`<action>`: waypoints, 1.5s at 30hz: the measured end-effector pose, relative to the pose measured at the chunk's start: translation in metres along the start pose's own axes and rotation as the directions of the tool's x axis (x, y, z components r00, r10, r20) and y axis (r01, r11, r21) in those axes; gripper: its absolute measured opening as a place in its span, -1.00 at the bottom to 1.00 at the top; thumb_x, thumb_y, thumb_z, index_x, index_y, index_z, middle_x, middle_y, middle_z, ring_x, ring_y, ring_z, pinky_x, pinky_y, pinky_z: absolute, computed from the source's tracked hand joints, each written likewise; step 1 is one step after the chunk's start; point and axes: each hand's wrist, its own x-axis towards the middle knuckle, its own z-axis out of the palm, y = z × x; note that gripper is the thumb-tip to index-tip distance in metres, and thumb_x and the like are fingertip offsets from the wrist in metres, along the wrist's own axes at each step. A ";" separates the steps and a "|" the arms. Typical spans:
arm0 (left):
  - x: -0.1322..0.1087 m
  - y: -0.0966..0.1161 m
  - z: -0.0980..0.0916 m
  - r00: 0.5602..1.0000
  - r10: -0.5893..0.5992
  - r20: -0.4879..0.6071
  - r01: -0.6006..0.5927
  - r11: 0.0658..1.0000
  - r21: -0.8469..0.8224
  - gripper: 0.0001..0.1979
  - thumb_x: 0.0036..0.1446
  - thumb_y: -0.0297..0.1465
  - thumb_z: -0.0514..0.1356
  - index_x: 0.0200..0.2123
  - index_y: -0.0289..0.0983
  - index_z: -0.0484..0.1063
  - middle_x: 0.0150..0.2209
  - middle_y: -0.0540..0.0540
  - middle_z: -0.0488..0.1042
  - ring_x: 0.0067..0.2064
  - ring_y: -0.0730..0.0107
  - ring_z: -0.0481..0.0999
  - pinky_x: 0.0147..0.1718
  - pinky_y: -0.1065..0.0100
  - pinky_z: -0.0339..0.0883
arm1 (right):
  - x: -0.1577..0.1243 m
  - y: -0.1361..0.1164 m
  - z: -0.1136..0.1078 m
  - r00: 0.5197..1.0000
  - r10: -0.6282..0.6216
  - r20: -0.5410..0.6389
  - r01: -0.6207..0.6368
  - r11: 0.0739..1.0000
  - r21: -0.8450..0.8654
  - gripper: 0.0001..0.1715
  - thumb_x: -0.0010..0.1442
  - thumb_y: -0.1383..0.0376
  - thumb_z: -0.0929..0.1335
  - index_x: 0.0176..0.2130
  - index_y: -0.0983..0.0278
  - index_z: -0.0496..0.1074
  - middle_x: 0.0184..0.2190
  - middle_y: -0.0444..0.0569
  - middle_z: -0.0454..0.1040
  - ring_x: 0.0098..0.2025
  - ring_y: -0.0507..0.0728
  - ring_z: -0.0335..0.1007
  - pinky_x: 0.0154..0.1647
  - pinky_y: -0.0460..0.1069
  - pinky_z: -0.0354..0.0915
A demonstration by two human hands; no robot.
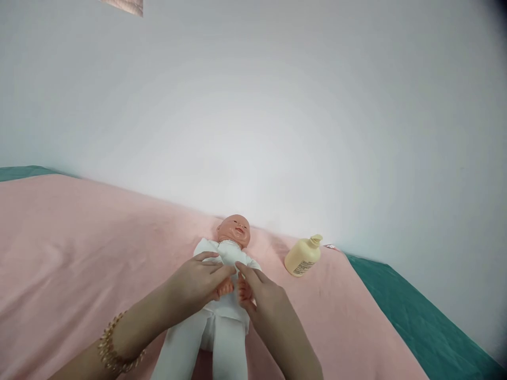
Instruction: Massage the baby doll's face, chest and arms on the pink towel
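A baby doll [227, 314] in white cloth clothes lies on its back, its bare head toward the wall. My left hand [200, 282] is wrapped over one of the doll's forearms, with the doll's small fist showing under my fingers. Around the doll's other forearm closes my right hand [265, 293], thumb below and fingers above. Both doll fists are close together over its chest. The doll's sleeves are partly hidden by my hands.
A pink sheet [99, 237] lies under the doll, over a green cover [415, 301] that shows at the right and far left. To the doll's right stands a pale yellow pump bottle [301, 257]. A white wall [253, 105] rises behind.
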 end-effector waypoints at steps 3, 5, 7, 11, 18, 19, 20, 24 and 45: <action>0.000 0.001 0.001 0.999 -0.018 0.029 0.018 1.000 -0.009 -0.79 0.05 -0.66 0.03 -0.36 -0.23 0.25 -0.45 0.11 0.49 -0.39 0.45 0.50 0.10 0.25 0.26 | 0.005 -0.004 0.006 0.999 0.005 0.040 -0.003 0.999 -0.045 -0.42 0.11 0.53 0.21 0.07 0.18 0.39 -0.13 -0.08 0.47 -0.17 0.07 0.37 -0.27 -0.08 0.14; 0.001 0.001 0.002 0.999 -0.012 0.037 0.012 1.000 -0.002 -0.80 0.03 -0.66 0.05 -0.39 -0.23 0.23 -0.48 0.12 0.46 -0.42 0.46 0.48 0.09 0.27 0.27 | 0.007 -0.006 0.010 0.998 -0.001 0.061 0.005 0.997 -0.076 -0.52 0.14 0.52 0.20 -0.02 0.21 0.42 -0.22 -0.07 0.47 -0.19 0.09 0.34 -0.29 -0.07 0.10; 0.001 0.002 0.003 0.999 0.005 0.033 -0.006 1.000 0.021 -0.81 0.03 -0.66 0.06 -0.41 -0.24 0.23 -0.49 0.11 0.45 -0.43 0.46 0.47 0.08 0.27 0.28 | 0.009 -0.007 0.012 0.997 -0.005 0.075 0.012 0.996 -0.085 -0.54 0.15 0.51 0.19 -0.02 0.23 0.42 -0.22 -0.05 0.47 -0.17 0.10 0.33 -0.30 -0.07 0.09; 0.002 0.002 0.000 0.998 0.040 0.045 -0.043 0.997 0.066 -0.81 0.13 -0.65 0.04 -0.39 -0.25 0.30 -0.45 0.08 0.46 -0.40 0.45 0.48 0.11 0.22 0.26 | 0.008 -0.004 0.009 0.998 -0.012 0.064 0.016 0.998 -0.058 -0.54 0.11 0.52 0.20 -0.07 0.22 0.42 -0.19 -0.07 0.46 -0.16 0.09 0.33 -0.25 -0.06 0.15; -0.007 -0.021 -0.035 0.997 -0.072 0.001 0.072 0.996 0.050 -0.66 0.26 -0.48 0.13 0.09 -0.13 0.35 -0.04 0.05 0.56 -0.04 0.37 0.54 0.18 0.19 0.20 | -0.005 0.024 -0.030 0.990 0.127 -0.068 -0.123 0.990 0.064 -0.60 0.16 0.42 0.21 -0.05 0.12 0.40 -0.19 -0.14 0.49 -0.19 0.03 0.40 -0.15 -0.09 0.25; -0.011 -0.026 -0.042 0.994 -0.109 0.000 0.109 0.991 0.075 -0.61 0.27 -0.45 0.13 0.14 -0.11 0.32 -0.01 0.05 0.55 -0.02 0.35 0.53 0.18 0.18 0.20 | -0.007 0.031 -0.035 0.981 0.173 -0.084 -0.169 0.984 0.055 -0.65 0.18 0.41 0.21 -0.09 0.13 0.40 -0.20 -0.13 0.50 -0.22 0.02 0.41 -0.18 -0.11 0.26; -0.016 -0.031 -0.050 0.988 -0.155 -0.010 0.156 0.982 0.109 -0.60 0.27 -0.42 0.13 0.16 -0.09 0.31 0.00 0.05 0.55 -0.01 0.30 0.53 0.16 0.15 0.21 | -0.009 0.038 -0.040 0.971 0.217 -0.097 -0.214 0.976 0.038 -0.66 0.19 0.41 0.21 -0.09 0.14 0.40 -0.19 -0.12 0.50 -0.22 0.02 0.43 -0.20 -0.12 0.27; -0.039 -0.052 -0.074 0.904 -0.424 -0.054 0.423 0.872 0.244 -0.55 0.30 -0.34 0.06 0.25 -0.13 0.23 -0.07 -0.02 0.56 -0.01 0.11 0.48 -0.06 0.17 0.32 | -0.012 0.076 -0.050 0.898 0.432 -0.081 -0.437 0.897 -0.069 -0.51 0.08 0.53 0.25 -0.02 0.18 0.39 -0.15 -0.06 0.52 -0.17 0.07 0.46 -0.23 -0.11 0.25; -0.092 -0.141 -0.053 0.577 -0.754 0.313 0.734 0.647 0.206 -0.77 -0.18 -0.51 0.09 -0.35 -0.26 0.35 -0.37 -0.03 0.52 -0.31 0.20 0.45 -0.39 0.36 0.11 | 0.008 0.132 -0.042 0.797 0.601 0.060 -0.577 0.787 -0.216 -0.78 -0.06 0.55 0.33 -0.37 0.31 0.31 -0.29 -0.05 0.49 -0.24 0.11 0.43 -0.36 -0.09 0.15</action>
